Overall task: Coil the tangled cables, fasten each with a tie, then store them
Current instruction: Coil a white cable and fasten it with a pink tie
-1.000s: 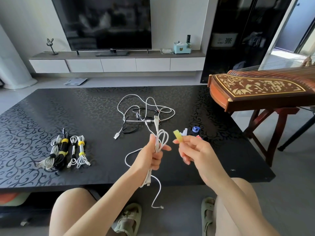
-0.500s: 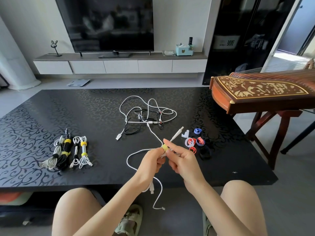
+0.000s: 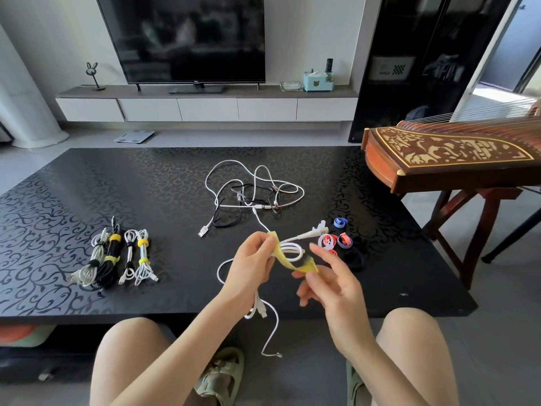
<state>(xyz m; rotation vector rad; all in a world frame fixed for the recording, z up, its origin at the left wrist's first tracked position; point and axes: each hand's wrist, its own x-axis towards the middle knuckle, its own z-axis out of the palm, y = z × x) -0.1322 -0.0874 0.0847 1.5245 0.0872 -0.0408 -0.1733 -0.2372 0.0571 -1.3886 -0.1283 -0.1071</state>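
Tie pulled out rightward; left hand grips cable.

Yellow tie — now a long strip from left hand to right hand, hands apart.

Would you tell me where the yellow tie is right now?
Head view, centre foreground: the yellow tie stretches from the left hand to the right hand, across the white cable.

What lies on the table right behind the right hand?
Rolled ties, pink, red, blue and black, lie on the table. The right hand covers part of one red tie.
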